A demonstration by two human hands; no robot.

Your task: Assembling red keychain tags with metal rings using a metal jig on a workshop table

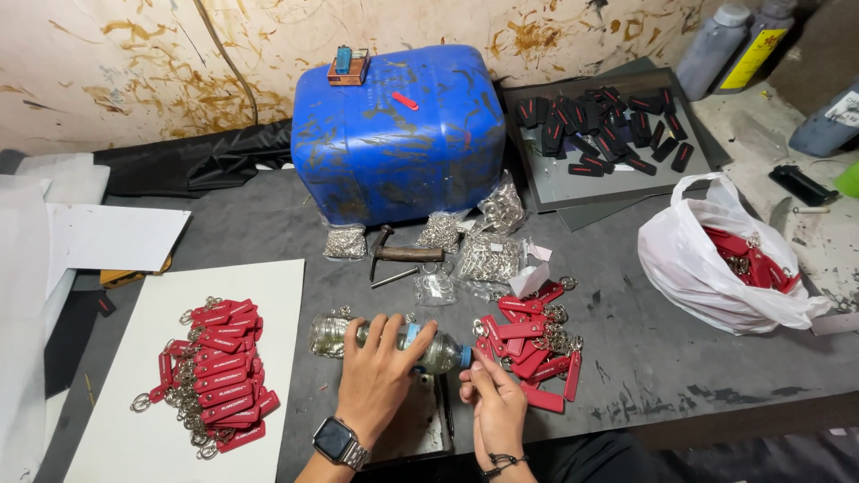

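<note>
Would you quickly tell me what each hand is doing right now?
Left hand: closed around the clear bottle.
Right hand: fingers pinched at the bottle's blue cap.

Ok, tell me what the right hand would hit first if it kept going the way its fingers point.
Probably the blue cap end of the clear bottle, just beyond the right hand; the fingertips already look close to it, though depth is unclear.

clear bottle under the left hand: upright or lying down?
Lying down. The clear plastic bottle rests sideways on the grey table, blue cap end pointing right; the left hand lies over its middle.
</note>
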